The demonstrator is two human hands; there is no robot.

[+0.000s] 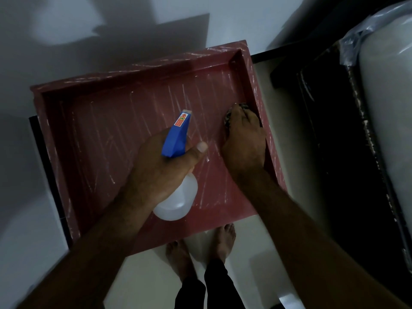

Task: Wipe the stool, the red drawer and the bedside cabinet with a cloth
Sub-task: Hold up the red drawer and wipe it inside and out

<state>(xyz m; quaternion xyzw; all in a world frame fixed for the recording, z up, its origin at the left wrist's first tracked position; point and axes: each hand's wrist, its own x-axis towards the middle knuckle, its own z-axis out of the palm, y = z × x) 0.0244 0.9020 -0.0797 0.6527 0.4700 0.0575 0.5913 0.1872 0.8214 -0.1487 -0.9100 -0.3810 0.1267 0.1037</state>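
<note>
Red drawer [111, 130]: right hand [245, 139] grips cloth [227, 118]; spray bottle [178, 201] label [182, 120] illegible.

Spray bottle [179, 198] w/ blue head, plastic-wrapped white bundle [385, 108] at rt.

Left hand [160, 166] curled round spray bottle [180, 199] neck, thumb raised; right hand [244, 141] palm down, fingers bent over cloth [229, 118]; both forearms bare, reaching forward.
</note>
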